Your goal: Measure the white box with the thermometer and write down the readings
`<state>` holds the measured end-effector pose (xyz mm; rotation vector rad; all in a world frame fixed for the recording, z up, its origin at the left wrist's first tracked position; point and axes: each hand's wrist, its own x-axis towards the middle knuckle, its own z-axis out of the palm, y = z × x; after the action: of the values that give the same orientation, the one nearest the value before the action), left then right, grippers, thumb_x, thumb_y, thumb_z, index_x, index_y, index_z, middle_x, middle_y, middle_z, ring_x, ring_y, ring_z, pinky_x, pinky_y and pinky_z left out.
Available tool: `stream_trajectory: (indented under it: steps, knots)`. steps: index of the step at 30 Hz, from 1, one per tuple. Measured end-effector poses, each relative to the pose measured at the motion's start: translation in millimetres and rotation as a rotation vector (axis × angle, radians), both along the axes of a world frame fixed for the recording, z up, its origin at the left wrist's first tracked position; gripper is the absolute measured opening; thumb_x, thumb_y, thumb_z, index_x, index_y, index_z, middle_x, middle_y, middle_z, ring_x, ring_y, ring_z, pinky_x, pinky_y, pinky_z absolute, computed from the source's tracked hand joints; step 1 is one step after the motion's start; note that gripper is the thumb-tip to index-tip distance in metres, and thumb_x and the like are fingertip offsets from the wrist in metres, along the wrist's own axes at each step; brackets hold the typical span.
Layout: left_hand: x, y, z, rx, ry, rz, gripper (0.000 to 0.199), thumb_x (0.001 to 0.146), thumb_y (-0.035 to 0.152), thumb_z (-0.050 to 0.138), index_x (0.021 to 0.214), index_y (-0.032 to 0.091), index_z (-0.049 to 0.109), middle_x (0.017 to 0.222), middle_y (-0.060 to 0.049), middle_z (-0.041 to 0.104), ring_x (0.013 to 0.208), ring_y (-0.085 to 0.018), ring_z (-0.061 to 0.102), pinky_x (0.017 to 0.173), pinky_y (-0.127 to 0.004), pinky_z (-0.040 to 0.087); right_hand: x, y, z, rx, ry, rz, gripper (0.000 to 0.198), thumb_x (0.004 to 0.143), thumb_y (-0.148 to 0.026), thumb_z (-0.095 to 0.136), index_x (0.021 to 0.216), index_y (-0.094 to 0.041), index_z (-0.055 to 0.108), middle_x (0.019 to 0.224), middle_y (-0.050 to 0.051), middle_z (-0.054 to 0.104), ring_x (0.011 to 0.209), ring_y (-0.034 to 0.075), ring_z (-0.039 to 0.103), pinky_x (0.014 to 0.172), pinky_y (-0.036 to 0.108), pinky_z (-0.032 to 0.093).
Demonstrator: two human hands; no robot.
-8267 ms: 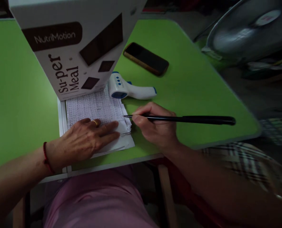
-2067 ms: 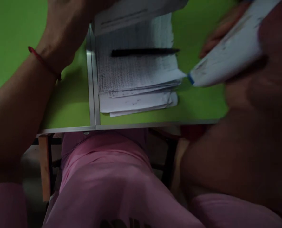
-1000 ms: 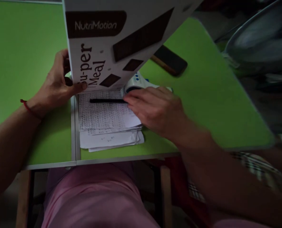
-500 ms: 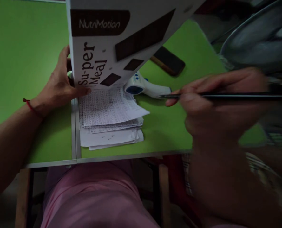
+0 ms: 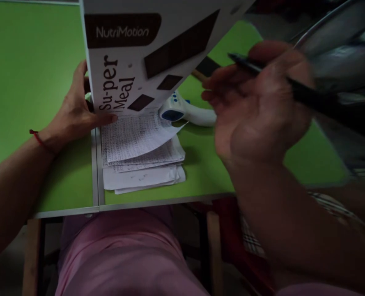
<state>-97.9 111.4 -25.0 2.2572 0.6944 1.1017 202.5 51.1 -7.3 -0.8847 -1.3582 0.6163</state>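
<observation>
My left hand (image 5: 77,105) is closed around the lower left edge of a white box (image 5: 129,90) with "NutriMotion" and "Su-per Meal" printed on it, which stands upright. Its thumb lies across the front face at the bottom. A dark pen (image 5: 245,62) is held between the fingers and thumb of my right hand (image 5: 259,102), raised above the table, palm partly showing and slightly blurred. Handwritten papers (image 5: 139,137) lie stacked just in front of the box, the top sheet's right corner curling up. A white-and-blue infrared thermometer (image 5: 188,112) rests behind them, partly covered by my right hand.
The green folding table (image 5: 200,168) has a metal-edged seam running beside the papers. Behind my right hand lies a mostly hidden phone (image 5: 208,65). A large round fan (image 5: 339,45) stands past the table's right side. Wooden-topped stool parts (image 5: 214,246) show below the front edge.
My right hand has lifted and turned palm-up, moving left, and the pen tip has swung upward away from the thermometer. The top sheet's corner has curled higher. My left hand keeps its hold.
</observation>
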Motion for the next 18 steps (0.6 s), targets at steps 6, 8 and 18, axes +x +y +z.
stream_trajectory:
  steps: [6, 8, 18]
  knots:
    - [0, -3, 5.6, -0.122, 0.067, 0.048, 0.079, 0.079, 0.047, 0.084, 0.141, 0.027, 0.041, 0.149, -0.010, 0.047, 0.133, -0.036, 0.050, 0.110, -0.067, 0.047, -11, -19, -1, -0.199, 0.024, 0.212, 0.032, 0.085, -0.055, 0.072, 0.101, -0.027, 0.070, 0.087, -0.001, 0.076, 0.076, 0.017, 0.074, 0.072, 0.037, 0.063]
    - [1, -2, 5.2, -0.126, 0.056, 0.057, 0.085, 0.076, 0.050, 0.086, 0.143, 0.029, 0.038, 0.148, -0.010, 0.048, 0.132, -0.037, 0.051, 0.107, -0.069, 0.047, -9, -28, -2, -0.269, -0.002, 0.273, 0.031, 0.087, -0.053, 0.070, 0.098, -0.024, 0.073, 0.080, 0.001, 0.075, 0.069, 0.016, 0.072, 0.064, 0.034, 0.062]
    - [6, 2, 2.5, -0.157, -0.065, -0.001, 0.062, 0.074, 0.045, 0.088, 0.124, 0.035, 0.055, 0.135, -0.002, 0.061, 0.121, -0.033, 0.060, 0.098, -0.064, 0.058, -5, -60, -33, -0.480, 0.033, 0.038, 0.005, 0.074, -0.016, 0.062, 0.076, -0.020, 0.065, 0.051, -0.006, 0.051, 0.049, 0.011, 0.053, 0.051, 0.028, 0.049]
